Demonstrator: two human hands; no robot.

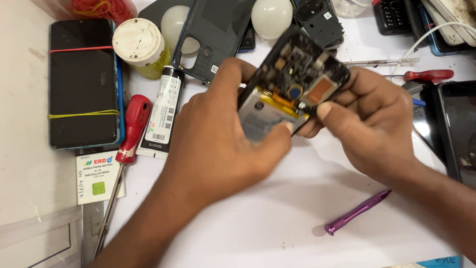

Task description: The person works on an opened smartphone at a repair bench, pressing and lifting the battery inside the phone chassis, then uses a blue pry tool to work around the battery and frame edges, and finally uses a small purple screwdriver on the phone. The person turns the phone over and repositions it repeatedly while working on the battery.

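Both my hands hold an opened phone [297, 74] with its back cover off, tilted above the white table. Its dark circuit board, an orange patch and the silver battery [260, 119] show. My left hand [218, 139] grips the phone's lower end, thumb lying on the battery. My right hand [372, 124] holds the phone's right edge, thumb pressed near the board's lower corner. A dark detached back cover [215, 34] lies behind the hands.
A banded black phone [82, 82] lies at left beside a lidded jar [140, 44], a black-and-white glue tube [163, 114], a red-handled screwdriver [130, 136] and a battery box [99, 176]. A purple pry tool [357, 213] lies front right. Two white bulbs [271, 17], phones and tools crowd the back.
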